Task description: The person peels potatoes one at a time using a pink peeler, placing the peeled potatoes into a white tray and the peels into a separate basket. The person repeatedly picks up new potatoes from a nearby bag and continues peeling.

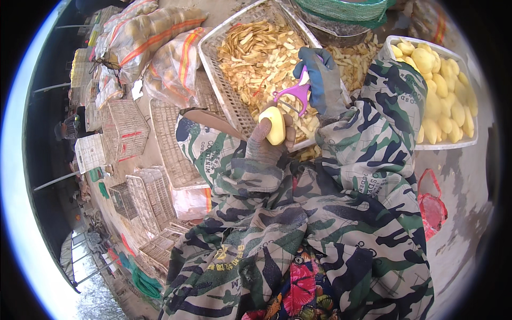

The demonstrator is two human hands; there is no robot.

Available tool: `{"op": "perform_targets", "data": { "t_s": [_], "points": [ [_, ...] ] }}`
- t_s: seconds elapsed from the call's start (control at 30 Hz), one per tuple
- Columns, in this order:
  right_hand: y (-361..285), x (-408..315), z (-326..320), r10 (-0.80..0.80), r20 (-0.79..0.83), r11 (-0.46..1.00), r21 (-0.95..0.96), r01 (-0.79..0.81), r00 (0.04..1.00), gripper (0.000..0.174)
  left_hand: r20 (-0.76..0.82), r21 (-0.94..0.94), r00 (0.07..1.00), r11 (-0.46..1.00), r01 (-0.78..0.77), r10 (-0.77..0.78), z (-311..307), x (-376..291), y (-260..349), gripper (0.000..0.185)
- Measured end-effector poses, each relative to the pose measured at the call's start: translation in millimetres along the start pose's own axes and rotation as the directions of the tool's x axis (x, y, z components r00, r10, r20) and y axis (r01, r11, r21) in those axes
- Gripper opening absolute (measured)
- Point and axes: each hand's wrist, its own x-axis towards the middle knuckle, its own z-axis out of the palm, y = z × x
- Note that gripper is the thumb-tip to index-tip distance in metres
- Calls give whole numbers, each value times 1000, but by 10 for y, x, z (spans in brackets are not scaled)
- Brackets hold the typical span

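Note:
My left hand (269,138), in a dirty glove, grips a peeled yellow potato (273,125) between thumb and fingers. In my right hand (318,82), gloved in blue and grey, is a purple Y-shaped peeler (297,93). Its blade end is just above and right of the potato, with a small gap between them. Both hands are over the near part of a white plastic crate (227,105) heaped with potato peelings (260,60). At the right, a white crate (448,147) holds many peeled potatoes (444,96).
Sacks of potatoes (156,36) lie at the upper left, above stacked plastic crates (126,130). An empty crate (182,152) stands left of my left arm. A tub with green netting (344,12) is at the top. A red bag (432,212) lies on the ground at the right.

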Motion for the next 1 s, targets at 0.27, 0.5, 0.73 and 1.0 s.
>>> {"op": "perform_targets", "data": {
  "t_s": [0.27,0.5,0.73,1.0],
  "points": [
    [187,36,42,-32,18,995,-92,34,999,28,42,216,999,976,-29,21,-158,-67,-48,67],
    [113,141,-75,29,-116,1000,8,-29,993,28,-218,-168,975,986,15,-52,-24,55,171,60],
    [-51,-130,78,-72,-83,997,27,74,994,25,-305,-414,942,910,4,-143,-157,295,147,53],
    [24,-119,200,55,-105,998,40,-51,993,25,-234,-260,972,961,-98,36,38,182,-9,45]
  ]
}}
